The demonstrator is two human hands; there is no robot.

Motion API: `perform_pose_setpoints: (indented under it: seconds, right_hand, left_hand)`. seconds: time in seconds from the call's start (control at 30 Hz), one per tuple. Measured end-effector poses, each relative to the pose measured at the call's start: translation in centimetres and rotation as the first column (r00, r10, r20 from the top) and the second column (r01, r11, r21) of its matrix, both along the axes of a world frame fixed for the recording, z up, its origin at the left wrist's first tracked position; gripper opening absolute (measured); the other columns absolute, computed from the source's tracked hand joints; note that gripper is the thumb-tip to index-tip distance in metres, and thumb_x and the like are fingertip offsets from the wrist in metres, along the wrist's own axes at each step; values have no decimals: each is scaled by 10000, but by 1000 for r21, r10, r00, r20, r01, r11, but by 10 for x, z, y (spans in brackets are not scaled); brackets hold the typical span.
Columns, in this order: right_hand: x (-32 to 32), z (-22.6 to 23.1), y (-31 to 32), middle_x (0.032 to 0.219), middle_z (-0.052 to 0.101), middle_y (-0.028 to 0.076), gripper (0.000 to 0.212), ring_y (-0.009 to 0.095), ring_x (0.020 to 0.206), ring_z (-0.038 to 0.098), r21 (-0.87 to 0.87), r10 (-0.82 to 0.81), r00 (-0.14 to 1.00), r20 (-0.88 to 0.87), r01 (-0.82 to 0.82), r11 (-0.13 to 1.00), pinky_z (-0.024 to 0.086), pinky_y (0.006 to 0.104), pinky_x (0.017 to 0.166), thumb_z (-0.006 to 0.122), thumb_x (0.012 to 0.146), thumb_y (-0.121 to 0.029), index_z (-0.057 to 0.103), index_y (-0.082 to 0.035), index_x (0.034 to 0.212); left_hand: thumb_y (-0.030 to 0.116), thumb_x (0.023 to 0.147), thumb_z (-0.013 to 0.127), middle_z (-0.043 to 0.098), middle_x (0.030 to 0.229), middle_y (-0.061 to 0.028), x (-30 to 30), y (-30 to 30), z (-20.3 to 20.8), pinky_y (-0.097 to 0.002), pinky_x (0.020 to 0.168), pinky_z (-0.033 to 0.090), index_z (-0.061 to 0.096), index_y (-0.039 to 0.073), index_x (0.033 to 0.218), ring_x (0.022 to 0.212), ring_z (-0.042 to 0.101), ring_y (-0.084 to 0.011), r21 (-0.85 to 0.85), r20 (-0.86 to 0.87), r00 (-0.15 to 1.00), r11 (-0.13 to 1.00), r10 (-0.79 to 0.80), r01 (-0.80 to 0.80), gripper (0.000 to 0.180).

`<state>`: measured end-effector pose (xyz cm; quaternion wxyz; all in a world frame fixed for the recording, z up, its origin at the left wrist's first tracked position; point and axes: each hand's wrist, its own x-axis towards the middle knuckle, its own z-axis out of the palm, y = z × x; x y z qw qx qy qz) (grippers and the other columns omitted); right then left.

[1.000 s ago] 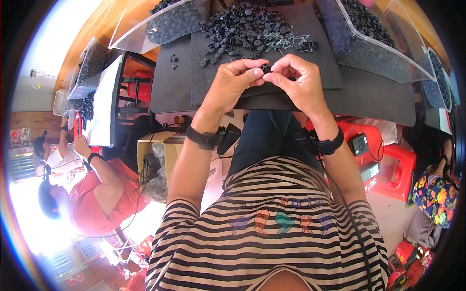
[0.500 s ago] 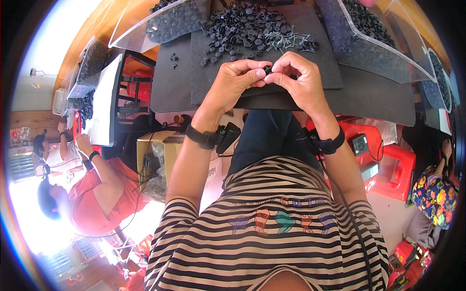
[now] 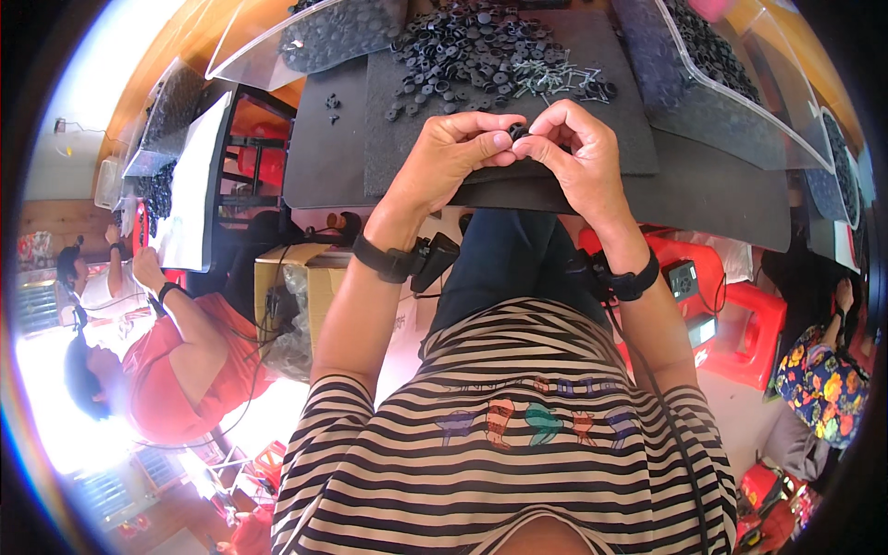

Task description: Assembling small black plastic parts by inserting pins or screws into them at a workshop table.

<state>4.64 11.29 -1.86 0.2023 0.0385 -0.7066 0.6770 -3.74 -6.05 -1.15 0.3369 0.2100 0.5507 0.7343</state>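
Above the near part of a dark foam mat (image 3: 393, 162), both of my hands meet at one small round black plastic part (image 3: 518, 131). My left hand (image 3: 455, 153) pinches it between thumb and index finger. From the other side, the thumb and fingertips of my right hand (image 3: 578, 153) close on it too. The fingers cover most of the part. Just beyond lies a heap of similar black plastic caps and rings (image 3: 472, 55). Silver screws (image 3: 555, 79) lie loose at the heap's right side.
Clear bins of black parts stand at the back left (image 3: 342, 42) and back right (image 3: 712, 102). A few small black pieces (image 3: 333, 106) lie on the black table (image 3: 324, 171). A cardboard box (image 3: 324, 305), a red stool (image 3: 749, 333) and co-workers at both sides surround me.
Both hands stay together at the black part, with slight finger movement. The whole view has shifted a little. At the left, the co-worker's hand has moved slightly.
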Motion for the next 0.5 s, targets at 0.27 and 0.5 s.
perform_pose_setpoints:
  seconds: [0.27, 0.5]
  right_hand:
    - [0, -1, -4, 742, 641, -11, 168, 36, 655, 572, -13, -50, 997, -59, 49, 999, 456, 200, 596, 785, 797, -61, 621, -45, 829]
    - [0, 2, -4, 750, 624, -5, 170, 56, 650, 582, 31, -72, 992, -108, 76, 997, 470, 214, 601, 804, 763, -52, 638, -34, 796]
  left_hand:
    - [84, 941, 641, 702, 986, -94, 0, 0, 4, -233, 791, 574, 642, -38, 1191, 840, 680, -117, -13, 26, 1000, 1000, -16, 17, 278]
    - [88, 945, 636, 699, 1005, -104, -2, -2, 5, -241, 812, 577, 640, -48, 1188, 867, 686, -130, -2, 73, 996, 999, -53, 54, 278]
